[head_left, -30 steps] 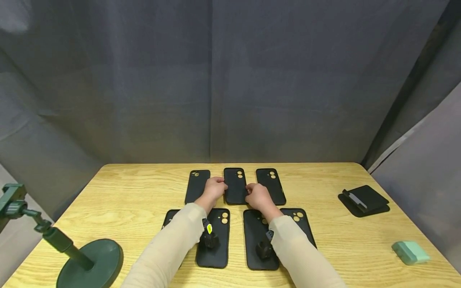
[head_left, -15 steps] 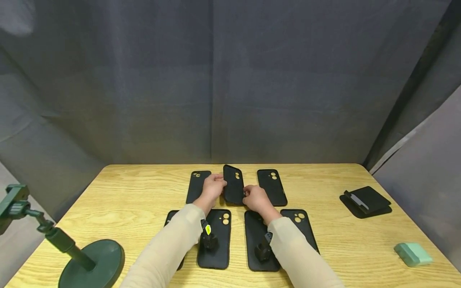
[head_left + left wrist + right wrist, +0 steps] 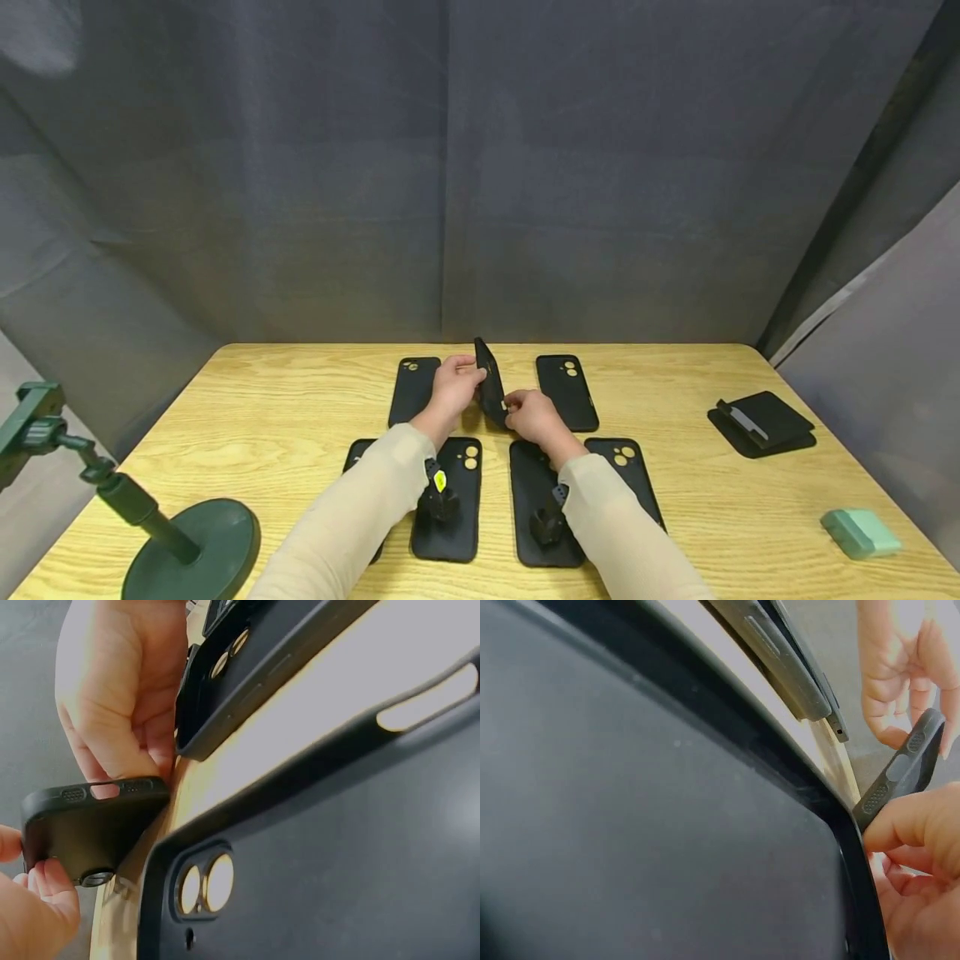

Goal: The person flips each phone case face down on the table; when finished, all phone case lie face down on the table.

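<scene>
Head view: even, soft overhead light, faint shadows, sharp, slight wide-angle bowing at edges. Wrist views: near phone case (image 3: 630, 825) fills frame, blurred; pale overexposed glare behind.

Left grip (image 3: 454, 385) and right grip (image 3: 529, 414) apparently pinching.

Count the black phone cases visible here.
7: one held case tilted up between both hands; two far cases lying flat; four near cases, partly hidden under the sleeves. More may be hidden.
</scene>
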A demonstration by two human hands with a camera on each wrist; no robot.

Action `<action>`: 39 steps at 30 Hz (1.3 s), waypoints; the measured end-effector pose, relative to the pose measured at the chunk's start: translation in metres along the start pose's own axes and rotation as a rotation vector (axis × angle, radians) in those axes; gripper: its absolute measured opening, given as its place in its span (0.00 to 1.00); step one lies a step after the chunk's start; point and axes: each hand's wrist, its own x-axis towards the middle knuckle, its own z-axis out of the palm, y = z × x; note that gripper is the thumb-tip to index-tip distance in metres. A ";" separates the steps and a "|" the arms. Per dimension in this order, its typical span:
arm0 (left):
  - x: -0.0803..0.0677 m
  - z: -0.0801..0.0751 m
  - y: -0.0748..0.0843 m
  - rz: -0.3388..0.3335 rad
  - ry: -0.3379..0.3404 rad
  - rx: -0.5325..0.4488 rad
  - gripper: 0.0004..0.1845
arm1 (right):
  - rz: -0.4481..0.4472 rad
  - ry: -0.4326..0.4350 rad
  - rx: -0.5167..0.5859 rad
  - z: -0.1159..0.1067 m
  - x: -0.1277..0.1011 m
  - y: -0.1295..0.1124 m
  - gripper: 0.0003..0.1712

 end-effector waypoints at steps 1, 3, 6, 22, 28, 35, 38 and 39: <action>0.000 0.000 0.001 -0.001 -0.003 0.000 0.18 | 0.002 -0.003 0.004 0.000 0.000 0.000 0.20; 0.000 0.001 0.001 -0.001 -0.007 0.005 0.18 | 0.005 -0.010 0.015 0.000 0.000 -0.001 0.21; 0.000 0.001 0.004 0.003 -0.014 0.009 0.18 | 0.007 -0.036 0.055 0.000 0.001 -0.001 0.21; -0.003 0.007 0.010 0.021 -0.043 0.069 0.18 | 0.041 -0.067 0.245 0.003 0.003 0.000 0.19; -0.008 0.012 0.010 0.012 -0.055 0.086 0.18 | 0.086 -0.049 0.398 -0.006 -0.007 -0.001 0.20; -0.007 0.015 0.011 0.022 -0.055 0.097 0.18 | 0.068 0.010 0.489 -0.020 -0.018 -0.010 0.21; -0.006 0.014 0.011 0.024 -0.054 0.095 0.18 | 0.047 0.024 0.502 -0.024 -0.023 -0.016 0.22; -0.006 0.015 0.011 0.023 -0.055 0.093 0.18 | 0.042 0.027 0.504 -0.025 -0.024 -0.017 0.23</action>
